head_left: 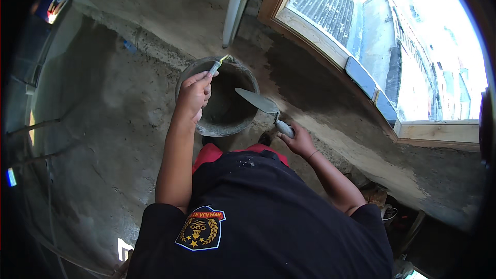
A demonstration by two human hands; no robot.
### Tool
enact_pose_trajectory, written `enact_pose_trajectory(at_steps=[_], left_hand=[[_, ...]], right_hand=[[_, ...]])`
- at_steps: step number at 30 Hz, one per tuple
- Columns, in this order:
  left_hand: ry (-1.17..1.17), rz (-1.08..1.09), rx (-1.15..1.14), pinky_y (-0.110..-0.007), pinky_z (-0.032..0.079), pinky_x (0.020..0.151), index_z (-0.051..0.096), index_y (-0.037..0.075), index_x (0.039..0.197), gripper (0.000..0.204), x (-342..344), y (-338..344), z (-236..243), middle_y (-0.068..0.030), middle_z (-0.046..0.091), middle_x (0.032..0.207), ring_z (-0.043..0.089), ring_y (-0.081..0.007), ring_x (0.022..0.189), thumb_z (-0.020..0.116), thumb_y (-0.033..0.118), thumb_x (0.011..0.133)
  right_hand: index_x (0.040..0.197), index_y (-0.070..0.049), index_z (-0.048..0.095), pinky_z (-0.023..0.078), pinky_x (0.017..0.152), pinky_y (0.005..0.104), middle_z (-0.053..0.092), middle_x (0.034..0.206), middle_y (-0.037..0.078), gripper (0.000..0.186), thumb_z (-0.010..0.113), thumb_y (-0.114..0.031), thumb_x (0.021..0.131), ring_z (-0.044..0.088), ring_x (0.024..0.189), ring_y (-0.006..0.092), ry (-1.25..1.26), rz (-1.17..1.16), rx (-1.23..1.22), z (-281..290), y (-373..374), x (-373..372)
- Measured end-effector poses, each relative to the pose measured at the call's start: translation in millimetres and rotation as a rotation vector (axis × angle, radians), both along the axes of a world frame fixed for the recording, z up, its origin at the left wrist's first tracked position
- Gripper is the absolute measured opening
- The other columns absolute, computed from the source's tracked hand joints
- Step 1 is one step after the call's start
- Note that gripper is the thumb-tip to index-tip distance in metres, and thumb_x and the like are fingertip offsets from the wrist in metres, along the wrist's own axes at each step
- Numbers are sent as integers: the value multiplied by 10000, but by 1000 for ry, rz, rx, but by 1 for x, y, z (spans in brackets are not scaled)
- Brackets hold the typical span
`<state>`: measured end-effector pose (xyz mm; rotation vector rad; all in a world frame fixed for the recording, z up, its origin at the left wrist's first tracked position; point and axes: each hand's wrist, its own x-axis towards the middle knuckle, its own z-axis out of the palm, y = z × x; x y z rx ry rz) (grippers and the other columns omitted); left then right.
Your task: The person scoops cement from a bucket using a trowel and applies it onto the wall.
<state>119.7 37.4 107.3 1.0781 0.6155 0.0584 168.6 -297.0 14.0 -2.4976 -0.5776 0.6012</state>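
Observation:
My right hand (298, 140) grips the pale, stained handle of a pointed trowel (257, 100). Its grey blade points left, across the rim of a round, mortar-stained bucket (253, 75). The inside of the bucket is dark, with a greyish coating on its wall. Over the bucket's left side, my left hand (194, 93) is closed around a short tool (217, 67) with a grey handle and a bent yellow-green neck. Its far end lies against the bucket's back rim in view, and its kind cannot be made out.
A wooden-framed window (330, 46) opens at the right, with a phone (360, 76) on its sill. A pale pipe (238, 8) comes down behind the bucket. Rough cement wall (155, 0) runs along the back. Clutter (385, 206) sits at the lower right.

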Motion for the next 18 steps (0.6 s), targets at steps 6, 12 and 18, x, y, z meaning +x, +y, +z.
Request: enact_pose_trajectory(at_steps=[6, 12, 18], left_hand=[[-11, 39, -6, -171, 159, 371, 612, 26, 1000, 190, 3, 5, -4, 88, 364, 566, 246, 11, 424, 496, 149, 914], [2, 77, -5, -174, 153, 378, 608, 22, 1019, 204, 7, 6, -9, 94, 337, 564, 237, 9, 426, 499, 158, 914], [9, 118, -7, -181, 145, 386, 601, 20, 1038, 215, 11, 7, -10, 96, 313, 555, 231, 7, 421, 504, 167, 913]], right_hand=[[958, -60, 572, 470, 682, 446, 627, 811, 186, 402, 655, -405, 768, 604, 786, 385, -69, 67, -54, 15, 9, 17], [982, -49, 566, 460, 670, 444, 620, 816, 209, 405, 637, -398, 789, 595, 790, 399, 8, 34, 58, 25, 9, 30], [1021, -34, 531, 447, 678, 441, 600, 811, 219, 421, 611, -392, 816, 580, 789, 405, 3, 55, 15, 22, 7, 45]])
